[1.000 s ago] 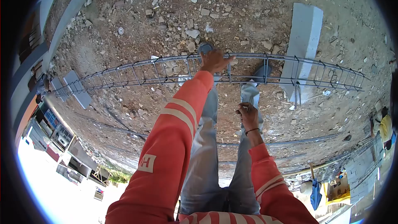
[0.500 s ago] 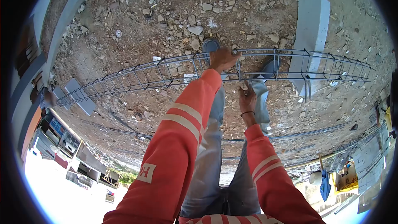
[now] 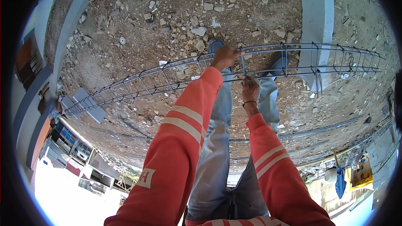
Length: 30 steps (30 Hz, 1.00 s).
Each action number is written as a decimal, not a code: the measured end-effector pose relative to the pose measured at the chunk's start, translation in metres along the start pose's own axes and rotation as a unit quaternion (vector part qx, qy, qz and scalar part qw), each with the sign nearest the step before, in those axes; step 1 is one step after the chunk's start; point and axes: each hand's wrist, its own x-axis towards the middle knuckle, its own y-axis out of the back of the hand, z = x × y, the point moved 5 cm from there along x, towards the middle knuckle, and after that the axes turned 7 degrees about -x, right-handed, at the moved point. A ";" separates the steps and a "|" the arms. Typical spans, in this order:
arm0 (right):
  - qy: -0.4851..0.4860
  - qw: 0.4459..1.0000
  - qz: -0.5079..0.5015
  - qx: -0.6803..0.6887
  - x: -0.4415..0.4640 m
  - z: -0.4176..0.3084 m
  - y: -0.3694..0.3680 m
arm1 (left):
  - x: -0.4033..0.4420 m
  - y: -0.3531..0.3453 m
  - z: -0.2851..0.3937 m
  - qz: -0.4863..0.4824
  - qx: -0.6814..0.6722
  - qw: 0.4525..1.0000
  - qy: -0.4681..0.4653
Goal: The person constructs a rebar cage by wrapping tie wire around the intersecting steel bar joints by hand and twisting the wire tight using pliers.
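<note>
A long rebar cage of bars and square ties stretches across the view, over both of my shoes. My left hand is closed round its far top bar, near a cross tie. Below it, my right hand has its fingertips pinched together at the near bar, by the same tie. Whatever lies between those fingertips is too small to make out. A bent bar hangs from the cage's near side, further right.
A grey slab lies under the cage's right part, and smaller boards under its left end. Another person is at the far left end. Stones and rubble cover the ground; loose long bars lie behind my legs.
My right hand has moved up from beside my leg to the cage's near bar. My left hand has shifted slightly right along the far bar and stays closed. The view has shifted a little.
</note>
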 end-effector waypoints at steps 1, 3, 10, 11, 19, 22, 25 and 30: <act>0.016 0.999 0.012 0.030 0.004 0.008 -0.006 | -0.003 0.001 0.004 0.004 0.015 1.000 0.004; 0.034 0.997 0.025 0.059 0.008 0.016 -0.009 | -0.006 0.004 0.011 0.008 0.027 1.000 0.008; 0.007 0.995 0.085 -0.045 -0.050 -0.033 0.032 | -0.011 0.007 0.019 0.019 0.028 0.999 -0.003; 0.000 0.997 0.047 -0.057 -0.056 -0.036 0.031 | -0.006 0.005 0.015 0.032 0.035 0.999 -0.016; -0.059 0.972 -0.001 -0.228 -0.005 -0.054 0.025 | 0.000 0.014 0.016 -0.008 -0.033 0.998 0.054; 0.001 0.967 0.037 -0.250 -0.003 -0.087 0.028 | -0.004 0.017 0.019 0.005 -0.027 0.994 0.109; -0.001 0.967 0.079 -0.241 0.001 -0.102 0.025 | -0.001 0.014 0.010 0.028 -0.059 0.989 0.135; 0.048 0.987 0.107 -0.106 0.003 -0.080 0.011 | 0.010 0.003 -0.005 0.036 -0.072 0.985 0.152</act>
